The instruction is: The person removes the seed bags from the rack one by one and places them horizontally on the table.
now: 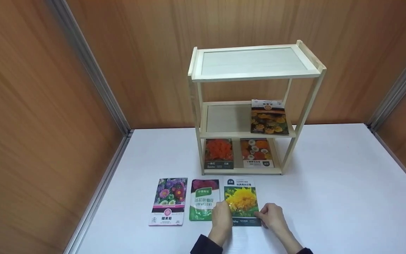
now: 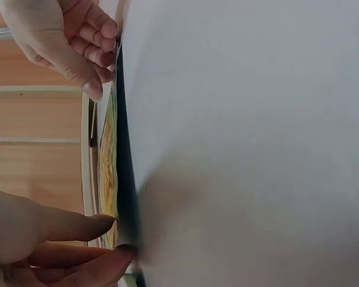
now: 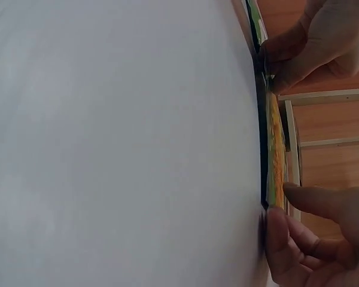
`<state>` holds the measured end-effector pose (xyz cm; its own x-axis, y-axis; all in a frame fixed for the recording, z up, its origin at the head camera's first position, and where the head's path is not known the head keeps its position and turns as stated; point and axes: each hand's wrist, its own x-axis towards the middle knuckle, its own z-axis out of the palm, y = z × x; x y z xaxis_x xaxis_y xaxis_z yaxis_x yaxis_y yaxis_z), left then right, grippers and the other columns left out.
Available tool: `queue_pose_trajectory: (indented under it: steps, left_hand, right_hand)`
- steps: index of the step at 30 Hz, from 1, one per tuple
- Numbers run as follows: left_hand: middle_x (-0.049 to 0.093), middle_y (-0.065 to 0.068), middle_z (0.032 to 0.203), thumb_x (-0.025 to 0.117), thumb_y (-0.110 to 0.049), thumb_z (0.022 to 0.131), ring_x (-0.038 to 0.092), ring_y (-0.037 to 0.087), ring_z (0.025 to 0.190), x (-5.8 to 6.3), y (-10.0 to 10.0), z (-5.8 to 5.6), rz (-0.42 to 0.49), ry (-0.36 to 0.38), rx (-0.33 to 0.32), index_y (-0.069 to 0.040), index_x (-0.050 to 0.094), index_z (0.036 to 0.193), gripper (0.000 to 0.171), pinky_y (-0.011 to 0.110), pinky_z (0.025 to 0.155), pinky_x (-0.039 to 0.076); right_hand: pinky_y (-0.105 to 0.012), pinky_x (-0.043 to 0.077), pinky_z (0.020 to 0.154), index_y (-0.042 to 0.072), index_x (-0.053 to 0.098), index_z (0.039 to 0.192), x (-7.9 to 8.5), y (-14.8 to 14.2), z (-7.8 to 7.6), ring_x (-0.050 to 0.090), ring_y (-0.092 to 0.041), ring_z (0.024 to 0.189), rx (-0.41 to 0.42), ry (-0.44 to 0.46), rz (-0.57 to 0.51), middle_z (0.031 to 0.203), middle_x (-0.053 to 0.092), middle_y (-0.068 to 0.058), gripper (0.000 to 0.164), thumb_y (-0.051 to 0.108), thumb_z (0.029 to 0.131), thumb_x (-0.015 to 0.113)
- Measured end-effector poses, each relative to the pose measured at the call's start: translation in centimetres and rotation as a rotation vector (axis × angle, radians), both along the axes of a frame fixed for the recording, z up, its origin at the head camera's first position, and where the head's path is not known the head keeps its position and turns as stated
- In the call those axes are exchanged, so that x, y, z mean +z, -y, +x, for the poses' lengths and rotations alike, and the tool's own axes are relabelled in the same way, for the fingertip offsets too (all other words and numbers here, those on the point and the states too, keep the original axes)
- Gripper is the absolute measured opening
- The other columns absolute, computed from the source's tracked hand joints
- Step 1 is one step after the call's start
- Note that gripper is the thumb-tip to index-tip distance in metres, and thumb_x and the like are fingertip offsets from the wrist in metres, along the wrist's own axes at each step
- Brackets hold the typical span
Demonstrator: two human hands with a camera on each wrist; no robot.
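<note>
A seed packet with a large yellow flower (image 1: 242,199) lies at the front of the table, below the shelf. My left hand (image 1: 222,218) pinches its left edge between thumb and fingers, and my right hand (image 1: 272,216) pinches its lower right edge. Both wrist views show the packet edge-on, low over the white surface, with the left hand (image 2: 60,245) and the right hand (image 3: 326,233) at opposite sides. Just left of it is a green and white seed packet (image 1: 204,201), partly overlapped by my left hand. Farther left lies a purple and pink flower seed packet (image 1: 169,201).
A pale wooden shelf rack (image 1: 256,78) stands behind the packets. An orange flower packet (image 1: 269,118) is on its middle tier. On the bottom tier are a red flower packet (image 1: 219,151) and an orange and white one (image 1: 256,151). Wooden panels (image 1: 153,70) enclose the white table (image 1: 337,197).
</note>
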<state>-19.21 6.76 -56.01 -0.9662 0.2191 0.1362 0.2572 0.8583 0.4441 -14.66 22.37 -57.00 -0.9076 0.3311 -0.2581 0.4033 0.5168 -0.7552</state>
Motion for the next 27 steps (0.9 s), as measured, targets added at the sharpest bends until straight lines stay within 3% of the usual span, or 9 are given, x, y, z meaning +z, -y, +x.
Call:
queue_pose_trajectory:
  steps: [6,9,12,16,22,27]
  left_hand:
    - [0.053,0.009,0.057,0.057,0.010,0.071,0.056,0.022,0.052,0.9,0.0,0.5,-0.035,-0.059,-0.004,-0.001,0.060,0.063,0.013,0.032,0.044,0.043]
    - [0.052,0.008,0.059,0.064,0.002,0.070,0.056,0.022,0.054,1.7,-0.1,0.6,-0.046,-0.086,-0.014,0.000,0.061,0.066,0.006,0.033,0.044,0.044]
    - [0.053,0.007,0.063,0.072,-0.008,0.068,0.057,0.023,0.058,3.0,0.0,0.6,-0.044,-0.089,-0.048,0.001,0.063,0.070,0.013,0.033,0.047,0.046]
    - [0.056,0.009,0.072,0.075,-0.013,0.068,0.058,0.023,0.066,4.9,0.4,0.3,-0.023,-0.078,-0.129,0.002,0.064,0.078,0.021,0.033,0.055,0.048]
    - [0.058,0.015,0.085,0.073,-0.016,0.072,0.057,0.026,0.079,8.5,0.8,-0.6,0.009,-0.059,-0.256,0.006,0.063,0.091,0.031,0.034,0.067,0.049]
    - [0.055,0.024,0.108,0.071,-0.019,0.075,0.052,0.033,0.100,12.2,1.0,-1.6,0.049,0.068,-0.329,0.010,0.056,0.108,0.046,0.038,0.083,0.046]
  right_hand:
    - [-0.020,0.040,0.039,0.002,0.056,0.074,1.1,-0.3,0.6,0.049,-0.010,0.043,0.047,-0.034,0.024,0.054,0.053,-0.003,0.017,0.016,0.080,0.064]
    - [-0.023,0.043,0.044,0.000,0.058,0.077,2.3,-0.6,0.8,0.051,-0.011,0.050,0.075,-0.079,0.071,0.060,0.054,-0.002,0.018,0.016,0.078,0.066]
    - [-0.027,0.046,0.052,-0.003,0.060,0.083,3.7,-0.9,0.8,0.054,-0.013,0.060,0.100,-0.111,0.123,0.065,0.056,-0.002,0.021,0.016,0.077,0.068]
    - [-0.029,0.050,0.060,-0.006,0.060,0.094,5.9,-1.4,0.9,0.059,-0.017,0.069,0.117,-0.120,0.144,0.075,0.059,-0.004,0.028,0.015,0.077,0.067]
    - [-0.037,0.051,0.070,-0.007,0.055,0.108,9.6,-2.3,0.8,0.058,-0.030,0.087,0.164,-0.164,0.178,0.099,0.059,-0.019,0.037,0.015,0.080,0.065]
    - [-0.040,0.050,0.073,-0.008,0.050,0.115,13.3,-3.0,0.3,0.055,-0.036,0.094,0.237,-0.220,0.259,0.108,0.055,-0.025,0.042,0.014,0.082,0.063]
